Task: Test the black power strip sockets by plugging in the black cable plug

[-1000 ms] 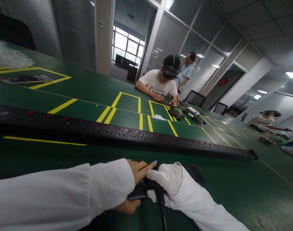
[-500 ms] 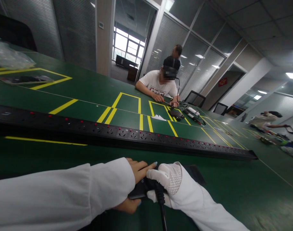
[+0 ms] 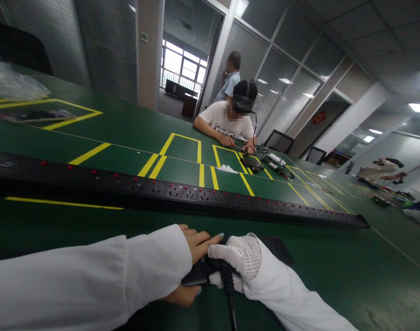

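Note:
My left hand [image 3: 194, 250], bare and in a white sleeve, grips a flat black device [image 3: 199, 275], fingers over its top and thumb under its near edge. My right hand [image 3: 238, 259], in a white glove, is closed around a black tool [image 3: 227, 281] with a cable running down toward me, its head pressed against the device. Both hands touch each other over the green table [image 3: 327, 271]. A dark flat mat [image 3: 280, 250] lies just beyond the glove.
A long black power strip [image 3: 182, 193] with red switches crosses the table ahead. Yellow taped boxes [image 3: 182, 151] mark the far side. A seated person in a white shirt [image 3: 225, 122] works opposite; another person [image 3: 230, 76] stands behind. Plastic bag [image 3: 9, 82] at far left.
My hands have hardly moved. The standing person behind the seated one has walked from the right to the left side, toward the doorway.

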The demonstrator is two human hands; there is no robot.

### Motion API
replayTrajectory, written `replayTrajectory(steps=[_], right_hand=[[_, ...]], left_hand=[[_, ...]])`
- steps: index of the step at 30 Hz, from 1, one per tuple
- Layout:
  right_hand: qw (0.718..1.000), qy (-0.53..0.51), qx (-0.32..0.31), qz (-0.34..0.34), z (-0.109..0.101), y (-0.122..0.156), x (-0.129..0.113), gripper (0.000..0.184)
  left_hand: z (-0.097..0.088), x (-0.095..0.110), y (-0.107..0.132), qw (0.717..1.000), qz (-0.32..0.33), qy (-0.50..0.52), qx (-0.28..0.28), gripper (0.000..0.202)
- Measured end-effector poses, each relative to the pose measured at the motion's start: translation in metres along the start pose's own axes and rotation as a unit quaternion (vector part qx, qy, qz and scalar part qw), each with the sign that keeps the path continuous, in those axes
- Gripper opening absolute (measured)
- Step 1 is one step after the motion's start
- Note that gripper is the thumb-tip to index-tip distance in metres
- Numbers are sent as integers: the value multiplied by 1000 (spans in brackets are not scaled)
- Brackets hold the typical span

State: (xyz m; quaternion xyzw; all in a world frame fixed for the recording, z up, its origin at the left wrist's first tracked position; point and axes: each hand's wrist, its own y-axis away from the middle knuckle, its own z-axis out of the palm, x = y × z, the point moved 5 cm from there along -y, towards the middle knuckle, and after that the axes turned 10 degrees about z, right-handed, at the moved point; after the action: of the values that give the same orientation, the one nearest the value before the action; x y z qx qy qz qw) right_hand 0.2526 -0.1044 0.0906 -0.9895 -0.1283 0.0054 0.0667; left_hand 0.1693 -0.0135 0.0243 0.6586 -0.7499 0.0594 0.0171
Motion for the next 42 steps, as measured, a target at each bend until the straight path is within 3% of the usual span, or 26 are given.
replayTrajectory(steps=[10,17,22,27,32,38,42], right_hand=[[999,-2,-26,21,0,-10,2,20],[999,-43,-12,-1,2,-4,6,39],[1000,-16,-2,12,-2,-4,1,40],[993,112,45,-10,-2,-1,-9,34],[985,164,54,-27,1,3,-12,30],[999,34,33,18,5,-2,1,39],[998,27,54,9,7,0,4,42]], left_hand=[[0,1,1,999,-10,-46,8,44],[-3,4,4,998,-56,-16,20,47],[-3,6,3,995,-85,-44,18,50],[-2,7,3,994,-29,-73,71,44],[-1,6,6,989,28,-77,121,41],[-2,5,7,994,6,-27,105,42],[-4,5,7,996,-9,35,76,46]])
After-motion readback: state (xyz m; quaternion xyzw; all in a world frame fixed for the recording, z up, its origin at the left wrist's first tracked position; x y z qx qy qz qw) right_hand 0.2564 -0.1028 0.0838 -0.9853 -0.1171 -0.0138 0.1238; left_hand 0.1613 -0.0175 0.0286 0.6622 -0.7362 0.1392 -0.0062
